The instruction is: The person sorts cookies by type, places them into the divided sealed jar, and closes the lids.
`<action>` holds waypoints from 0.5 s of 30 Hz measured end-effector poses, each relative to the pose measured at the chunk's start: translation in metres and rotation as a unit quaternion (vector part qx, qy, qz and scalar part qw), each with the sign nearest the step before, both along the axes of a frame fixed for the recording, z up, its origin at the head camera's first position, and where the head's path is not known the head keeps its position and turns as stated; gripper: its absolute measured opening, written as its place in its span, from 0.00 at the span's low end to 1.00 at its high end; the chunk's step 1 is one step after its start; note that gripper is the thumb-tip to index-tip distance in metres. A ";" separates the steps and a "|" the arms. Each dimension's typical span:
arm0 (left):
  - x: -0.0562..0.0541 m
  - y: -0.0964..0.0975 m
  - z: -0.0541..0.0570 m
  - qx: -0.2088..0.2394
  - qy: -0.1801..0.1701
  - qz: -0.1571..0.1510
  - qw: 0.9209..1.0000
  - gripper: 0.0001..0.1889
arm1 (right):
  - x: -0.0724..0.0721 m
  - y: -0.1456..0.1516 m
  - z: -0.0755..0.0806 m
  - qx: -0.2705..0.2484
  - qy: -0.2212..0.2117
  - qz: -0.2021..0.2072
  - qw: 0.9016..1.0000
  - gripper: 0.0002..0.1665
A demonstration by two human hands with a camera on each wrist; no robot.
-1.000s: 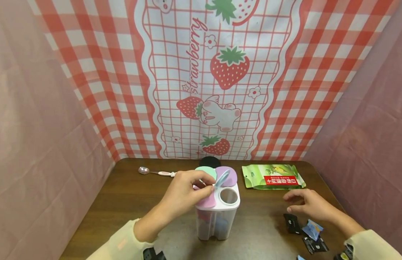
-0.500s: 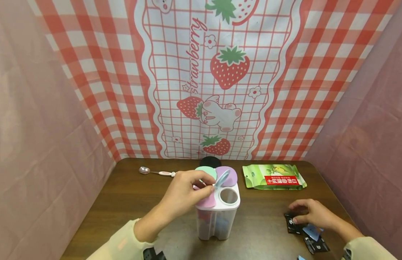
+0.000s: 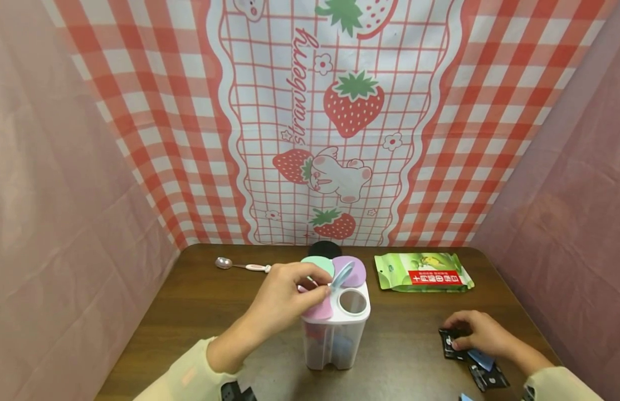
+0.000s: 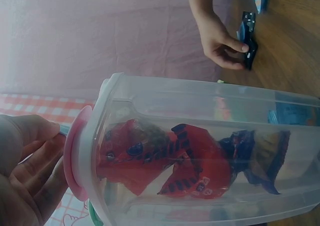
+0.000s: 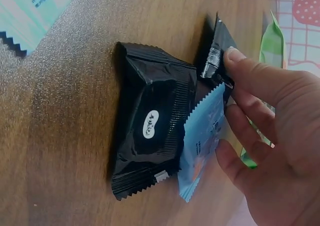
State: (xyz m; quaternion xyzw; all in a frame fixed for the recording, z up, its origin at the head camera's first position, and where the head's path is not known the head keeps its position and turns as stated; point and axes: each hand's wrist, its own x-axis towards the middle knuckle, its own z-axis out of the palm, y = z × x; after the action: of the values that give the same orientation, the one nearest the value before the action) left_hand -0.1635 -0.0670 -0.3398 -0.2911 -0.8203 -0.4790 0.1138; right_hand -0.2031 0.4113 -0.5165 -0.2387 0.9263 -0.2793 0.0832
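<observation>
My left hand [image 3: 287, 292] pinches the raised light-blue lid [image 3: 343, 274] of a clear storage container [image 3: 335, 348] with a white top. Below that lid is an uncovered round opening; the pink, mint and purple lids lie flat. Through the wall in the left wrist view show red packets [image 4: 195, 161] and a blue one. At the table's right, my right hand [image 3: 482, 334] holds the edge of a black snack packet [image 5: 217, 48] between thumb and fingers. A light-blue snack packet [image 5: 200, 146] lies under the fingers, leaning on another black packet [image 5: 150, 126].
A green packet [image 3: 424, 273] lies behind the right hand. A spoon [image 3: 242, 266] with a white-and-pink handle lies back left, and a black round object [image 3: 325, 249] stands behind the container. Another pale-blue packet [image 5: 37, 11] lies nearer the front edge. Cloth walls surround the table.
My right hand has come down and slightly nearer the front onto the black snack packet, and its thumb and fingers now grip it. My left hand stays on the light-blue lid.
</observation>
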 end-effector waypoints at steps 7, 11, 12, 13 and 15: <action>0.000 0.000 0.000 -0.001 -0.002 0.000 1.000 0.05 | 0.000 -0.003 -0.005 0.008 0.024 -0.017 1.000 0.18; 0.001 0.000 0.000 -0.003 -0.002 0.001 1.000 0.05 | 0.002 -0.005 -0.005 0.007 0.023 -0.038 0.999 0.19; 0.001 0.000 0.000 -0.004 -0.002 0.002 1.000 0.05 | 0.002 -0.005 -0.005 0.006 0.023 -0.043 0.999 0.19; 0.001 0.000 0.000 -0.004 -0.002 0.002 1.000 0.05 | 0.003 -0.006 -0.005 0.007 0.023 -0.047 0.999 0.19; 0.001 0.000 0.000 -0.005 -0.002 0.002 1.000 0.05 | 0.003 -0.005 -0.004 0.005 0.024 -0.053 0.998 0.19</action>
State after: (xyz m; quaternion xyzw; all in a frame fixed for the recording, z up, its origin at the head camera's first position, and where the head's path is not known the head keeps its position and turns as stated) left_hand -0.1624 -0.0673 -0.3399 -0.2889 -0.8233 -0.4757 0.1115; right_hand -0.2000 0.4058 -0.5206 -0.1954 0.9408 -0.2727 0.0477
